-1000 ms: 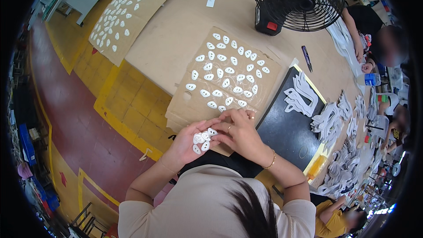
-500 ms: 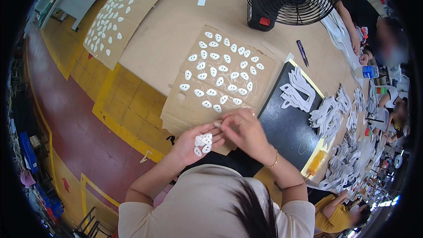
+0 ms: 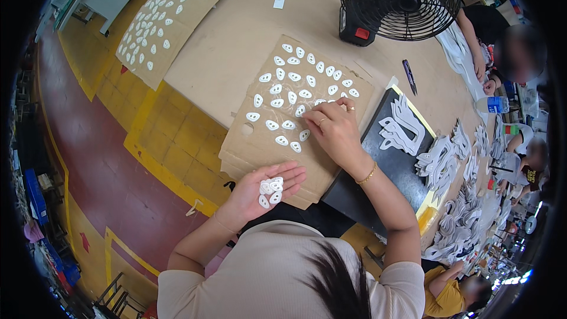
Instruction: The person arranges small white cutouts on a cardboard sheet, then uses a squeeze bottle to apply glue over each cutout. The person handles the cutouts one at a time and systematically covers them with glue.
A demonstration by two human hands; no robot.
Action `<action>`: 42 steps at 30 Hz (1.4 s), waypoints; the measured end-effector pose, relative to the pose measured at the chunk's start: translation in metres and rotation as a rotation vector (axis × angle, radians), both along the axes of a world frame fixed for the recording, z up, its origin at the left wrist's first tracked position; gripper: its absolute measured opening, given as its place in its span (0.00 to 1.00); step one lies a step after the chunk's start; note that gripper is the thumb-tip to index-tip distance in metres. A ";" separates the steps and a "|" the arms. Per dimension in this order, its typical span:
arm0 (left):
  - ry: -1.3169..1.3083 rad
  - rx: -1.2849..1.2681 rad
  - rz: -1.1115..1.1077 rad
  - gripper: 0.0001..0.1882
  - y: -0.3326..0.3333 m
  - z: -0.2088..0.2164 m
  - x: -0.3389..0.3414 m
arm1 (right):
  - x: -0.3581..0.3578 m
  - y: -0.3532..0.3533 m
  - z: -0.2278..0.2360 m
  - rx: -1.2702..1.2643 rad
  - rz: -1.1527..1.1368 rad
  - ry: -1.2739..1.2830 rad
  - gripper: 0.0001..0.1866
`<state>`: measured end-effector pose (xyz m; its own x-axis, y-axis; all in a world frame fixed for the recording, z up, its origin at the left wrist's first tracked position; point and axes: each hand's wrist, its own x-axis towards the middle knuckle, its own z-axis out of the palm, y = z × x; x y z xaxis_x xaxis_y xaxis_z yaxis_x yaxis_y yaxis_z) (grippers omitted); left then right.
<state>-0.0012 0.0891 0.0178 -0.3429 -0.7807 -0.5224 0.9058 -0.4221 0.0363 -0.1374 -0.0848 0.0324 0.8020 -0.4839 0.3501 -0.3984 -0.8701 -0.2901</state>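
Observation:
My left hand [image 3: 241,196] is held palm up near the front edge of the cardboard sheet [image 3: 243,149]. Several small white rounded pieces with holes [image 3: 271,191] lie in its palm, and its fingers are stretched out flat. Over the right part of the cardboard, my right hand [image 3: 336,133] reaches down with its fingertips pinched close to the surface. Whatever is between those fingertips is hidden from view. Similar white pieces [image 3: 271,124] lie spread apart across the sheet; my right hand covers some of them.
A second cardboard sheet [image 3: 188,20] with many white pieces lies at the far left. A black fan [image 3: 401,1] and a pen [image 3: 409,77] are beyond. To the right sit a black board [image 3: 378,183], white cut-outs [image 3: 401,127] and more stacks [image 3: 440,162]. Other people work along the right.
My right hand has moved from the left hand's fingers forward and right, onto the cardboard. My left hand stays low with white pieces in its palm. The view has shifted slightly.

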 end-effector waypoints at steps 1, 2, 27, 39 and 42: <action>-0.004 0.001 -0.003 0.24 0.000 0.000 0.000 | 0.002 0.000 0.000 -0.016 0.021 0.004 0.06; -0.007 0.001 -0.007 0.24 -0.001 0.001 0.000 | 0.003 0.001 -0.002 -0.026 0.041 0.008 0.07; 0.002 -0.046 0.049 0.25 -0.001 -0.002 0.004 | -0.007 0.022 0.014 0.068 -0.055 0.208 0.13; 0.152 -0.102 0.043 0.22 -0.010 -0.028 -0.013 | -0.030 0.079 0.036 0.474 0.071 0.136 0.10; 0.156 -0.116 0.034 0.21 -0.014 -0.024 -0.013 | -0.033 0.070 0.033 0.540 -0.011 0.044 0.06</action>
<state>-0.0144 0.0753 -0.0060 -0.3848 -0.8454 -0.3705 0.9180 -0.3921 -0.0588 -0.1707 -0.0151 0.0652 0.8040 -0.5944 0.0149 -0.4289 -0.5973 -0.6777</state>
